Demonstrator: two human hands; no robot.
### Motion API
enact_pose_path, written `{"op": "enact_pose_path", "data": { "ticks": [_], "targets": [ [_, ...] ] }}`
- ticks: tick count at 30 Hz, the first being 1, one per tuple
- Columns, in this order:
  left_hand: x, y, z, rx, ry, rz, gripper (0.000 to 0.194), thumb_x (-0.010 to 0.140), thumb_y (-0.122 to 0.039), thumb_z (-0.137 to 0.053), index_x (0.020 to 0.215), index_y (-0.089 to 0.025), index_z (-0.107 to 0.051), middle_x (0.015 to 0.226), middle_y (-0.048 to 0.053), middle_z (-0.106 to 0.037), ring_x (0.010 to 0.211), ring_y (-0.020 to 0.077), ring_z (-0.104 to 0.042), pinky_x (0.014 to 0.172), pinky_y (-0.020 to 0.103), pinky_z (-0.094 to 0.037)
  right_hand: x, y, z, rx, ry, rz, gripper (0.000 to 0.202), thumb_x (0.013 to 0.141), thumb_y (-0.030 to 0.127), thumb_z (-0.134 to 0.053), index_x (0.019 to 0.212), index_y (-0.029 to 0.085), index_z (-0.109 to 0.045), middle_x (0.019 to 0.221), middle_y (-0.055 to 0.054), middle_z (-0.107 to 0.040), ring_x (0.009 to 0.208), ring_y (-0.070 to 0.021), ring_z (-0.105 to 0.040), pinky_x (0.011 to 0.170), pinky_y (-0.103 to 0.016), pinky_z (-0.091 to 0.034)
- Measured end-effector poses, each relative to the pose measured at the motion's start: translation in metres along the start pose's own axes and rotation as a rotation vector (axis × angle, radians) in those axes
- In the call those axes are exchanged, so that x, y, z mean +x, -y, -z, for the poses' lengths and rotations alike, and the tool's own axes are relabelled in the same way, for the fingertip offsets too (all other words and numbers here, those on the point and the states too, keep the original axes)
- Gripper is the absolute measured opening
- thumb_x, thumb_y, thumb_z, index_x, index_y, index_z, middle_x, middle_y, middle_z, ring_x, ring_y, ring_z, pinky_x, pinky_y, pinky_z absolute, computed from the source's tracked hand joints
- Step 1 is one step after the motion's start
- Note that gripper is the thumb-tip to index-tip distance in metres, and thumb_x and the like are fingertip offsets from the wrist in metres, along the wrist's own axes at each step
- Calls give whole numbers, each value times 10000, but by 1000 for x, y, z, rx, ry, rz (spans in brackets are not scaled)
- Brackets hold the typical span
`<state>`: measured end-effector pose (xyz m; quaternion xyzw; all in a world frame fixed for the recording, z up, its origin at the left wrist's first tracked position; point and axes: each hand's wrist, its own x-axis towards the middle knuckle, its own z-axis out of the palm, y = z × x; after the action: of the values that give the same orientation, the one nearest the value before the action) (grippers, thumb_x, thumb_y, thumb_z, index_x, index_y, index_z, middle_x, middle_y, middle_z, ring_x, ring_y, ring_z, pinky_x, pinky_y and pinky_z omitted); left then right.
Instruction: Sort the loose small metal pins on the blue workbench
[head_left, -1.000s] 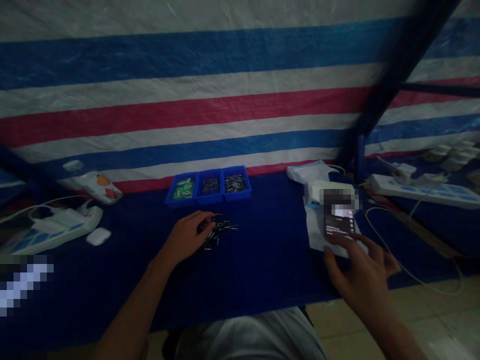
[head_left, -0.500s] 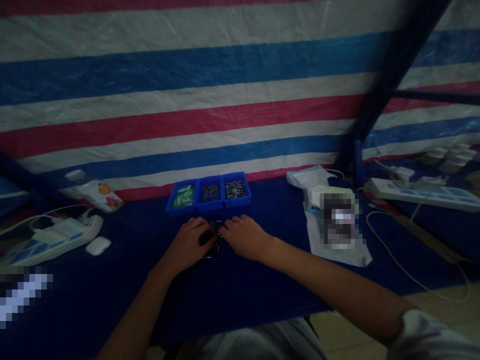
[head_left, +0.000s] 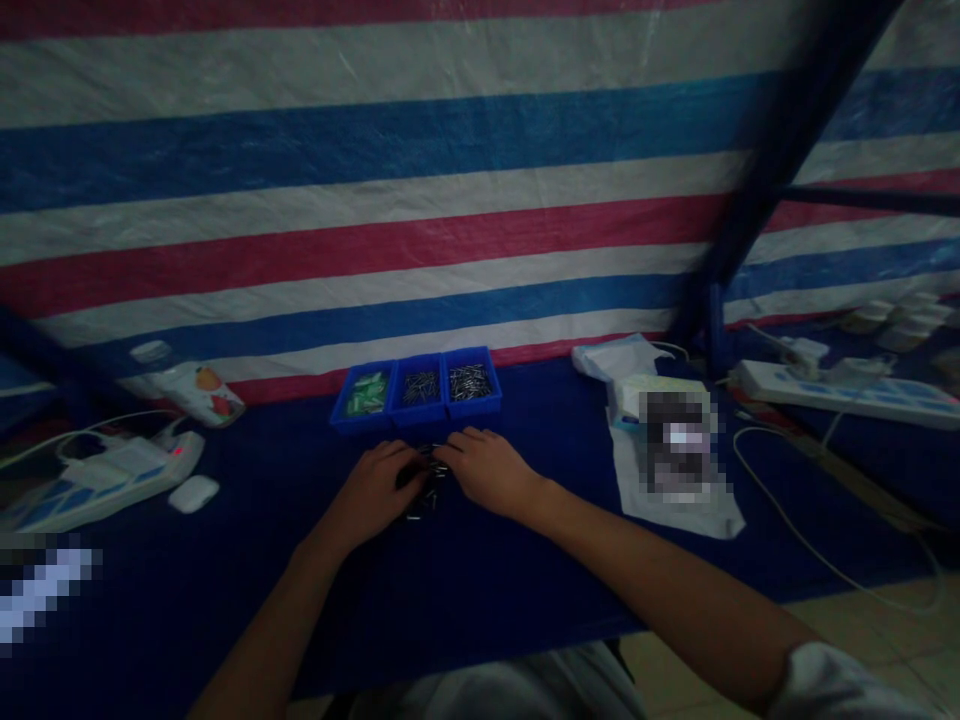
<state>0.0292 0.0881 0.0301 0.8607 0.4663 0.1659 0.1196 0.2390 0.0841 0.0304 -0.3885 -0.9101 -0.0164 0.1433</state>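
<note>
Both hands resting on dark blue table (head_left: 525, 560), small metal pins (head_left: 426, 490) lying between fingertips; left hand (head_left: 375, 490) and right hand (head_left: 487, 470) equally near, fingers curling loosely, grip unclear in dimness

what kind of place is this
Probably a makeshift workbench for small-parts assembly. A striped tarp serves as the wall, three small blue bins hold tiny parts, and both hands work a pile of small metal pins.

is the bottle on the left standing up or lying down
Lying down: the bottle rests on its side on the blue table, cap end toward the striped tarp.
</note>
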Motion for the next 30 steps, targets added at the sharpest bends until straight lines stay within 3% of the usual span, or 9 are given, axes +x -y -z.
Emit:
{"op": "enact_pose_path", "data": {
  "ticks": [7,11,21,25,30],
  "targets": [
    [1,-1,2,9,-178,61,217,915,-372,-520,945,-224,-676,959,42,-696,929,236,-620,866,404,-441,-1,-6,5,128,-115,-88,407,864,83,-509,1259,165,-562,1099,-87,-654,999,-202,-542,886,-341,-442],
    [2,-4,3,-62,-237,85,263,933,-384,-483,914,-210,-680,905,43,-696,874,218,-628,819,372,-454,0,-4,1,211,-225,-43,396,920,121,-460,1305,168,-539,1095,-83,-676,993,-187,-552,906,-329,-433],
    [-1,-6,5,-88,-206,10,276,956,-331,-427,833,-207,-641,836,24,-673,812,195,-610,782,354,-428,-1,-1,-3,194,-212,5,383,945,178,-450,1320,184,-527,1058,-66,-698,963,-189,-589,849,-332,-444],
    [-1,-8,3,-58,-199,-27,268,947,-329,-430,820,-210,-635,829,30,-679,816,200,-611,785,353,-434,0,2,-1,218,-194,57,332,935,210,-486,1256,179,-564,1146,-77,-665,1019,-191,-595,890,-353,-440],
    [-2,-10,0,-53,-190,-54,278,955,-326,-430,813,-209,-637,820,30,-681,808,197,-614,782,352,-436,1,2,-2,269,-171,73,285,937,151,-457,1179,167,-608,1052,-85,-657,968,-163,-605,881,-315,-472]
  ]
}}
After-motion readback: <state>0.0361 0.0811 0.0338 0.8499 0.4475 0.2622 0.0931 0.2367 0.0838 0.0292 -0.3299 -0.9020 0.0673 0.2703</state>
